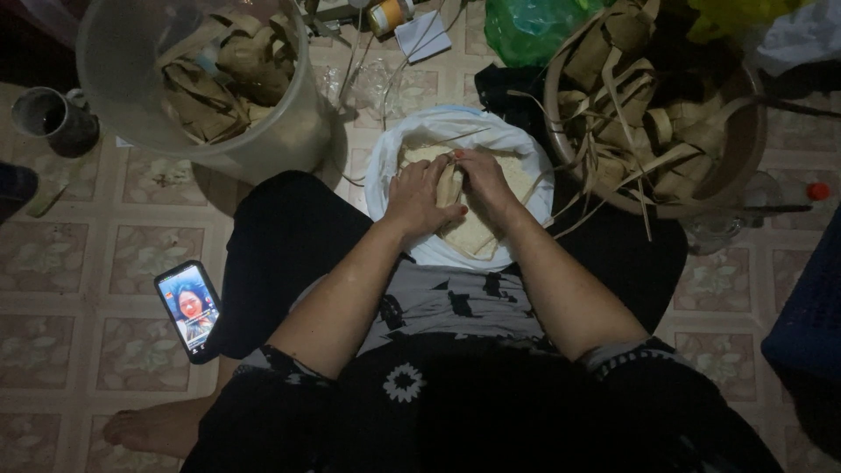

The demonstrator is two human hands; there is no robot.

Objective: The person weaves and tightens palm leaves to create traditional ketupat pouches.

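I sit on a tiled floor with a white bag [399, 144] open between my knees; pale rice grains [477, 229] fill it. My left hand [419, 197] and my right hand [484, 180] meet over the bag, both closed around a small woven palm-leaf pouch [450, 186] held just above the grains. The pouch is mostly hidden by my fingers.
A translucent plastic bucket [289, 131] with woven leaf pouches stands at the upper left. A round basin [740, 149] of loose leaf strips and pouches sits at the upper right. A phone [187, 308] with a lit screen lies by my left leg. A dark mug [54, 118] is far left.
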